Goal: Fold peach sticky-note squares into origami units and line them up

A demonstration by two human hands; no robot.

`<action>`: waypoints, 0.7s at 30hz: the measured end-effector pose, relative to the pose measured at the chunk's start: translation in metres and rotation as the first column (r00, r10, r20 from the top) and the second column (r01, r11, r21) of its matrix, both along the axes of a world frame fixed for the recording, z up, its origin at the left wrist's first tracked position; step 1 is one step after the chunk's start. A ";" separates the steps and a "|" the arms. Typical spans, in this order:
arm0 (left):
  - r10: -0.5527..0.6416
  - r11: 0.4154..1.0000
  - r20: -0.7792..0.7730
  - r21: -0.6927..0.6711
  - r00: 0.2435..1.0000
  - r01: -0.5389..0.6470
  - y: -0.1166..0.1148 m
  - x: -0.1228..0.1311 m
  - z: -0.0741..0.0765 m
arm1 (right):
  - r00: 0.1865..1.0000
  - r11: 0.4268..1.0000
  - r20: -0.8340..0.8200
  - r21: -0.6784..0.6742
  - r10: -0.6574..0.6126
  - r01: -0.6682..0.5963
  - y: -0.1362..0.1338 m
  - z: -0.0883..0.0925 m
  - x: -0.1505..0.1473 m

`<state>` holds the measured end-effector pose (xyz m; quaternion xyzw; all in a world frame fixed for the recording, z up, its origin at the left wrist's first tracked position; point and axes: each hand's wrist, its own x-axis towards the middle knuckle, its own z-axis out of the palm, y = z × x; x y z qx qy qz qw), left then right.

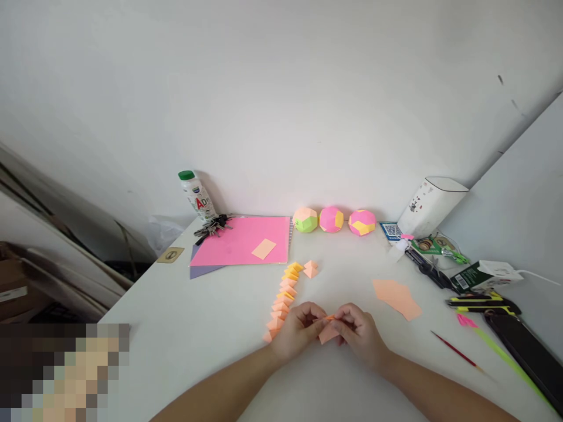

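Observation:
Both hands pinch one small piece of orange paper [329,334] above the table, its top edge folded between the fingertips. My left hand [297,333] closes on its left side, thumb and fingers together. On the other side my right hand [361,333] grips it in the same way. A row of folded orange and yellow paper units [285,293] runs beside my left hand, partly covered by it. One separate folded unit [310,269] lies near the row's far end. Flat orange paper sheets [397,298] rest to the right of my right hand.
Three paper balls [331,220] stand by the wall. Keys [214,227] and an orange slip [264,249] lie on a pink sheet [246,234], beside a bottle [197,196]. At right are a thin brush [457,350], a yellow-black cutter [484,303] and a white container [431,205].

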<state>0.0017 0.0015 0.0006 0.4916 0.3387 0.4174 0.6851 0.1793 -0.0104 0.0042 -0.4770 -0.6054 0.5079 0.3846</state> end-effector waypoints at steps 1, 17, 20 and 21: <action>-0.002 1.000 0.014 0.007 1.000 0.002 0.000 0.000 0.000 | 1.000 1.000 -0.011 -0.012 0.003 -0.004 0.000 0.001 0.000; -0.018 0.990 -0.054 0.142 0.998 0.025 0.002 -0.003 0.005 | 0.999 0.999 0.006 -0.013 0.052 -0.052 0.001 0.002 0.001; -0.022 0.988 -0.073 0.154 0.997 0.033 0.002 -0.004 0.006 | 0.999 0.998 -0.005 -0.046 0.048 -0.048 0.001 0.002 0.001; -0.022 0.988 -0.074 0.150 0.997 0.033 0.002 -0.004 0.006 | 0.999 0.997 -0.012 -0.052 0.047 -0.048 0.001 0.002 0.002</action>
